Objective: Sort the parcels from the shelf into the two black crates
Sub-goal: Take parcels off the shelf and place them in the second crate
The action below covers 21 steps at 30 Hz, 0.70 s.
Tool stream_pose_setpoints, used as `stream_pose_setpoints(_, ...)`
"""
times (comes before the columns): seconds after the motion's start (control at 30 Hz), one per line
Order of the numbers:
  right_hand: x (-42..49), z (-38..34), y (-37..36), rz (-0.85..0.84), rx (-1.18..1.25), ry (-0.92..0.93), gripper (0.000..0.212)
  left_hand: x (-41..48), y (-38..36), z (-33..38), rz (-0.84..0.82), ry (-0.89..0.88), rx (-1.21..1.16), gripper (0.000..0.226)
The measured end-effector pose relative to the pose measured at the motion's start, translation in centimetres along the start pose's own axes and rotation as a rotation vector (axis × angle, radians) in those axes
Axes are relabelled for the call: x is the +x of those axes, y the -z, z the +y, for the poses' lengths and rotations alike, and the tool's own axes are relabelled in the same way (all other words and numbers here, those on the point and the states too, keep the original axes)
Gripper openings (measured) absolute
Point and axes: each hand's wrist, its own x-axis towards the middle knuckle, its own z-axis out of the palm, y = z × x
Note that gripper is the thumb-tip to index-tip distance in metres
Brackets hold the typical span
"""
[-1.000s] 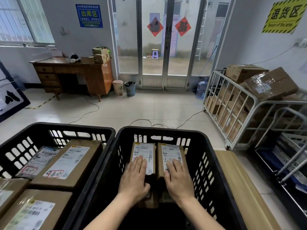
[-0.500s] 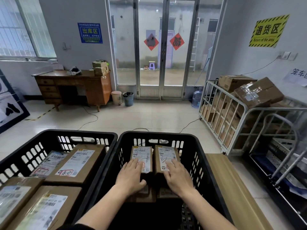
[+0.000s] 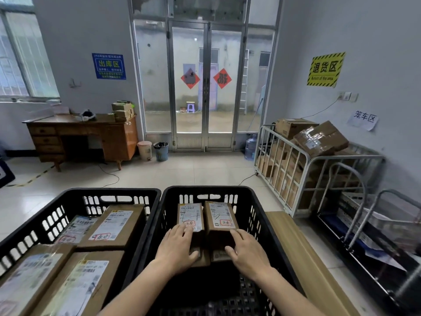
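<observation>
While the left parcel [image 3: 190,215] and the right parcel [image 3: 219,217] lie side by side in the right black crate [image 3: 205,189], I see the left hand [image 3: 176,249] resting flat on the first and the right hand [image 3: 248,254] on the second, fingers straight, clasping nothing.

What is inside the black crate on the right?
A left parcel and a right parcel side by side, the left hand on one, the right hand on the other. Whatever lies beneath them is covered.

Black crates: two. The right crate [image 3: 205,189] holds two parcels [image 3: 190,215] [image 3: 220,216] on top, maybe more underneath. The left crate [image 3: 109,192] beside it shows four parcels [image 3: 114,226] [image 3: 76,229] [image 3: 27,274] [image 3: 77,286].
</observation>
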Motion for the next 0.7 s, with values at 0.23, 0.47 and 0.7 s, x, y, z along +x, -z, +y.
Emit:
stream_pose_setpoints(0.23, -6.2, -2.2, 1.3, 0.033, -0.021, -0.112, 0.056, -4.5, 0.9, -0.1, 0.022, -0.108, -0.016, 0.073)
stream_pose_setpoints(0.47, -14.2, -5.8, 2.3, 0.121, -0.045, -0.230, 0.056, -10.7, 2.5, -0.2, 0.022, -0.228, -0.023, 0.072)
stream_pose_setpoints(0.7, -23.2, -7.9, 2.3, 0.168, -0.071, -0.373, 0.055, -17.1, 2.9, 1.1, 0.042, -0.421, 0.037, 0.069)
